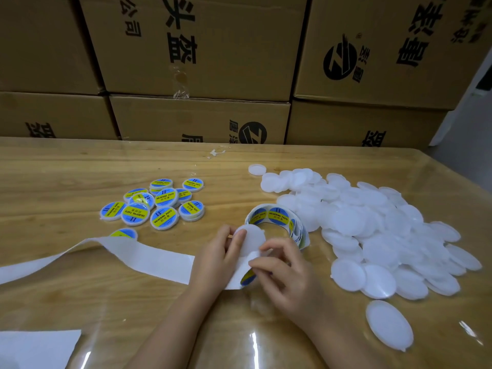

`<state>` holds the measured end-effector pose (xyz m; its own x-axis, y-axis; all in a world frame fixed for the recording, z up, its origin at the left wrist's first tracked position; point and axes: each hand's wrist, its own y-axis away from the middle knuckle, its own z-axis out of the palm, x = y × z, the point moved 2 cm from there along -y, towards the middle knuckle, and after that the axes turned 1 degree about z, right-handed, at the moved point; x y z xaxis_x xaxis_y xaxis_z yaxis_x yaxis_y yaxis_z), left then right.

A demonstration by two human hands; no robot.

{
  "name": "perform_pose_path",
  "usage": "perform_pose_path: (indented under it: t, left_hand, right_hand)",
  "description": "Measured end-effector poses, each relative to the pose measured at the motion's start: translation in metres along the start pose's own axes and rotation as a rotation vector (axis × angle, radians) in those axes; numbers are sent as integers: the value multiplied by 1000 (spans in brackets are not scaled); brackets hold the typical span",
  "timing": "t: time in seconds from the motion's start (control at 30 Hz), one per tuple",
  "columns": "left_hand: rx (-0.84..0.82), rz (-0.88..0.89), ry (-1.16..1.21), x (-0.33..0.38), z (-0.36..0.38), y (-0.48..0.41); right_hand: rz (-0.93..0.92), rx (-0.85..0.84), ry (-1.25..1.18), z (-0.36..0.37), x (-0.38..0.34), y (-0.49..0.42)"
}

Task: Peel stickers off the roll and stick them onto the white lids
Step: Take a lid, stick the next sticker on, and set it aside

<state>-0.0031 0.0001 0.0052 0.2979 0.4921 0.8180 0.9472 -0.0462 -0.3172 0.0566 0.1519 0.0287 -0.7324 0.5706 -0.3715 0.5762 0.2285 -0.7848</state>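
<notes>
1. Both hands meet in the middle. The left hand (215, 259) pinches a bare white lid (251, 235) between thumb and fingers, and the backing paper (119, 251) runs under that hand and trails off to its outer side.
2. The right hand (286, 275) has its fingers curled in tight, nipping a sticker (248, 278) just below the held lid. Only a blue-and-yellow edge shows, so I can't tell how far it has come off the backing.
3. Just beyond the right fingertips stands the sticker roll (277, 218), with printed stickers visible round its curve.
4. Done so far: a cluster of labelled lids (159, 206), roughly a dozen, lies beyond the left hand and out to its side. One more peeks over the backing strip.
5. Left to do: the heap of unlabelled lids (378, 235) spreads out past the right hand and is far bigger than the finished pile. A lone lid (388, 324) lies nearer the person's right forearm.
6. My read is that this is early in the job. This lid is mid-cycle, with the sticker not yet on it.
</notes>
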Motion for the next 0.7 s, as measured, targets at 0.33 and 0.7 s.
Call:
perform_pose_path:
  t: [0.33, 0.7]
  left_hand:
    - [116, -23, 46, -6, -11, -4]
    - [-19, -196, 766, 20, -14, -6]
  right_hand:
    - [385, 429, -227, -17, 17, -6]
    - [786, 713, -433, -23, 30, -2]
